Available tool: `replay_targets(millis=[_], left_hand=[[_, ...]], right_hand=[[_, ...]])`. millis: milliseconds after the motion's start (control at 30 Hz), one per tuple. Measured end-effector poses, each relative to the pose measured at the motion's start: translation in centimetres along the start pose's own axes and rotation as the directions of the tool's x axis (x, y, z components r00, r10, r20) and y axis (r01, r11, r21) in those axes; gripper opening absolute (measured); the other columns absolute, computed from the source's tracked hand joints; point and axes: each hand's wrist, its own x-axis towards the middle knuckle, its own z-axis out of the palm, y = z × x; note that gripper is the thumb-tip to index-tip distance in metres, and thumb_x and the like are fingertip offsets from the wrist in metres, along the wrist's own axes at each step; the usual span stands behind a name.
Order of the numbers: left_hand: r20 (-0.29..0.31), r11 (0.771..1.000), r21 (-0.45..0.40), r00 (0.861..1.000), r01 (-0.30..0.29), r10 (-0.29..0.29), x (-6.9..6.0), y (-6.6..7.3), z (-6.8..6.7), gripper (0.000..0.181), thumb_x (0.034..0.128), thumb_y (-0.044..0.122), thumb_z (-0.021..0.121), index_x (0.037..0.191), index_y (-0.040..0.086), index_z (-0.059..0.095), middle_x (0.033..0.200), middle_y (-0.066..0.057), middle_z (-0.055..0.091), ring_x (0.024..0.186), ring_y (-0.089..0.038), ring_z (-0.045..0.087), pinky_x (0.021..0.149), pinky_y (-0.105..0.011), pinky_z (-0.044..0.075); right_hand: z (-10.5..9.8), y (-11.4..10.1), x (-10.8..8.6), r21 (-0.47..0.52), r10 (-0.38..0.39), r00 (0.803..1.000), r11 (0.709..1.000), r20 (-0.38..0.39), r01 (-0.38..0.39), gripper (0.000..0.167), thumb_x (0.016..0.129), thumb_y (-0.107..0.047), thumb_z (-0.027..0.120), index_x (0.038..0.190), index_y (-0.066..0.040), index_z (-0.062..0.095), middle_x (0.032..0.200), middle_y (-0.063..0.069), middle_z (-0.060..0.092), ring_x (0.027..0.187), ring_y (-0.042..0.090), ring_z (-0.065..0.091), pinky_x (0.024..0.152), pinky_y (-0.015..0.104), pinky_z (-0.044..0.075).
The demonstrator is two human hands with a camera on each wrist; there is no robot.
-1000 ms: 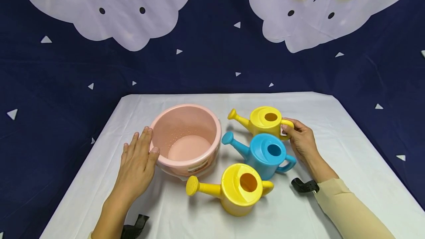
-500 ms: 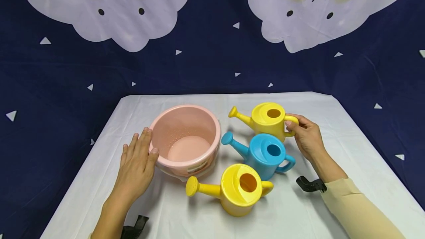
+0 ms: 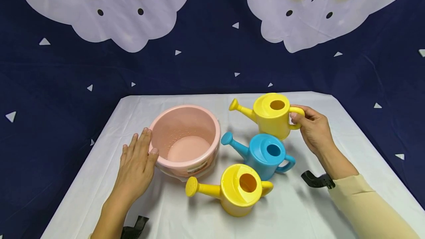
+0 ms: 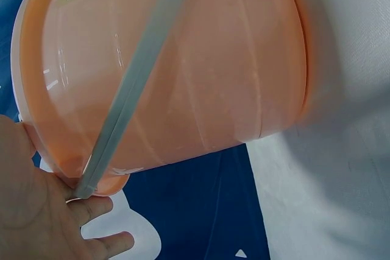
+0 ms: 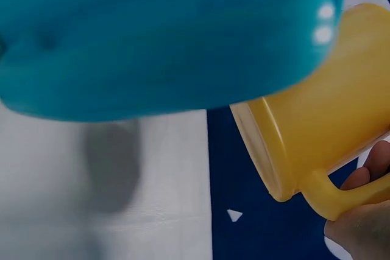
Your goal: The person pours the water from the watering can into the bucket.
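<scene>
Right hand [image 3: 317, 130]: fingers and thumb are curled around the handle of the far yellow watering can [image 3: 272, 117]. This can is held roughly upright, just left of that hand, with its base clear of the white tabletop [image 3: 292, 217] (the right wrist view shows the edge of the underside).

Left hand [image 3: 137, 165]: fingers are extended and grasp nothing; they rest against the rim of the pink bucket [image 3: 186, 119], which stands immediately right of that hand. A grey bail [image 4: 134, 83] hangs along the bucket's outer wall, beside the fingers.

Blue watering can [image 3: 260, 161]: stands between the hands, nearer the right.

Near yellow watering can [image 3: 237, 200]: stands between the hands, closer to the person than either, spout toward the left hand.
</scene>
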Motion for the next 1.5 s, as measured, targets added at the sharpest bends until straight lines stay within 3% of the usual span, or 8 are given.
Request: replay_targets(millis=[500, 1200, 1500], left_hand=[[0.003, 1.000, -0.001, 1.000, 0.000, 0.000, -0.1, -0.1, 0.0, 0.055, 0.1030, 0.035, 0.029, 0.153, 0.017, 0.014, 0.159, -0.010, 0.018, 0.147, -0.035, 0.009, 0.117, -0.057, -0.001], [-0.004, 1.000, -0.007, 1.000, -0.004, 0.004, -0.1, -0.1, 0.0, 0.055, 0.1030, 0.036, 0.029, 0.153, 0.017, 0.015, 0.159, -0.010, 0.019, 0.147, -0.036, 0.009, 0.117, -0.057, 0.000], [-0.006, 1.000, -0.013, 1.000, -0.005, 0.005, 0.0, -0.1, 0.1, 0.055, 0.1030, 0.036, 0.030, 0.153, 0.017, 0.015, 0.159, -0.010, 0.018, 0.147, -0.035, 0.009, 0.117, -0.057, -0.001]], right_hand=[[0.7, -3.3, 0.0, 0.153, -0.103, 0.993, 0.984, 0.056, 0.093, 0.024, 0.082, 0.004, 0.068, 0.105, 0.001, 0.068, 0.095, 0.001, 0.067, 0.078, 0.015, 0.053, 0.073, 0.017, 0.049], [2.4, -6.1, -1.3, 0.169, -0.128, 0.981, 0.980, 0.148, 0.102, 0.023, 0.083, 0.008, 0.063, 0.105, 0.003, 0.068, 0.098, 0.003, 0.069, 0.080, 0.015, 0.055, 0.071, 0.018, 0.049], [3.8, -7.3, -2.3, 0.078, -0.093, 0.977, 0.994, 0.193, 0.079, 0.023, 0.085, 0.004, 0.064, 0.108, 0.001, 0.068, 0.100, 0.001, 0.068, 0.084, 0.015, 0.053, 0.073, 0.018, 0.048]])
